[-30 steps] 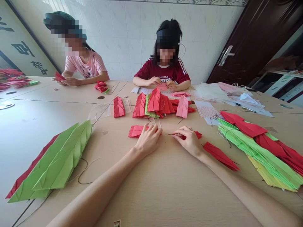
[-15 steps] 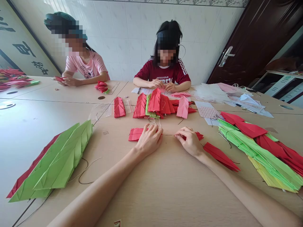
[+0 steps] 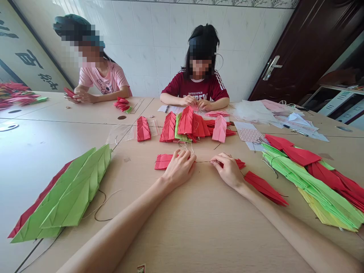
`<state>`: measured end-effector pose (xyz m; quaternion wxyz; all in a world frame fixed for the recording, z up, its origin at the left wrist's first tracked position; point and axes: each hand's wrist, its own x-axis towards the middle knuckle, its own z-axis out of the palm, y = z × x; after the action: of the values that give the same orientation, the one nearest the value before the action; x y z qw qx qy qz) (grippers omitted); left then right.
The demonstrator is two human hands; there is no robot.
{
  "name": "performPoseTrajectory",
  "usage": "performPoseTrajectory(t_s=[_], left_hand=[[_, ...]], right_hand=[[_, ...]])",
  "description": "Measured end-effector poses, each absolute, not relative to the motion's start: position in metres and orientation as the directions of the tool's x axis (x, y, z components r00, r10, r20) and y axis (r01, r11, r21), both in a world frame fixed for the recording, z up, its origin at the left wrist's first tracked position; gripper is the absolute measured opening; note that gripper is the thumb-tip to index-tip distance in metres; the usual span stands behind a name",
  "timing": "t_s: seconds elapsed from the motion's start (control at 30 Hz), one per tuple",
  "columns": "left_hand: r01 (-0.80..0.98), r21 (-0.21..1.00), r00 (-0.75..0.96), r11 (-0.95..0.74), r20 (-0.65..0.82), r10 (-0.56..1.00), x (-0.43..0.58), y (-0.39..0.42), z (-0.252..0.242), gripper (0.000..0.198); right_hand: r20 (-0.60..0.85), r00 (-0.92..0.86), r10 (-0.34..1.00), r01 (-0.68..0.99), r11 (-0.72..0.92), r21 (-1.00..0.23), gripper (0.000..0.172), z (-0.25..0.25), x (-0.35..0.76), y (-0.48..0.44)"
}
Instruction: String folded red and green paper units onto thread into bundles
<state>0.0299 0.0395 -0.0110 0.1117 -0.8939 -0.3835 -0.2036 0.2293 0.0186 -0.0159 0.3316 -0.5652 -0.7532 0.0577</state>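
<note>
My left hand (image 3: 180, 165) has its fingers bent over the right end of a red folded paper piece (image 3: 163, 162), pressing it to the table; the fingertips are partly hidden. From under it a thin dark cord (image 3: 202, 162) runs straight across to my right hand (image 3: 226, 168), whose thumb and forefinger pinch it. Behind the right hand shows part of a second red folded piece, mostly covered. To the right of that wrist lies a long red folded paper (image 3: 265, 188) with dark cord at its ends.
Green folded paper strips (image 3: 76, 189) lie at left, with loose cords beside them. A red and green stack (image 3: 315, 178) lies at right. Ahead sits a pile of red folded pieces (image 3: 186, 123). Two people sit across the table (image 3: 199, 235), handling paper. Printed sheets (image 3: 250, 132) lie beyond.
My right hand has shifted very slightly right, with the cord still pinched. My left hand stays in place. The co-worker at left has raised the red paper in their hands a little.
</note>
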Motion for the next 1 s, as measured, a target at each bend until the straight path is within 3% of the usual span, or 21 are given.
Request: performPoseTrajectory(t_s=[1.0], left_hand=[[0.721, -0.037, 0.634, -0.692, 0.437, 0.638, 0.0296, 0.0388, -0.0107, 0.018]], right_hand=[[0.428, -0.152, 0.891, 0.828, 0.351, -0.437, 0.018, -0.014, 0.2278, 0.0199]])
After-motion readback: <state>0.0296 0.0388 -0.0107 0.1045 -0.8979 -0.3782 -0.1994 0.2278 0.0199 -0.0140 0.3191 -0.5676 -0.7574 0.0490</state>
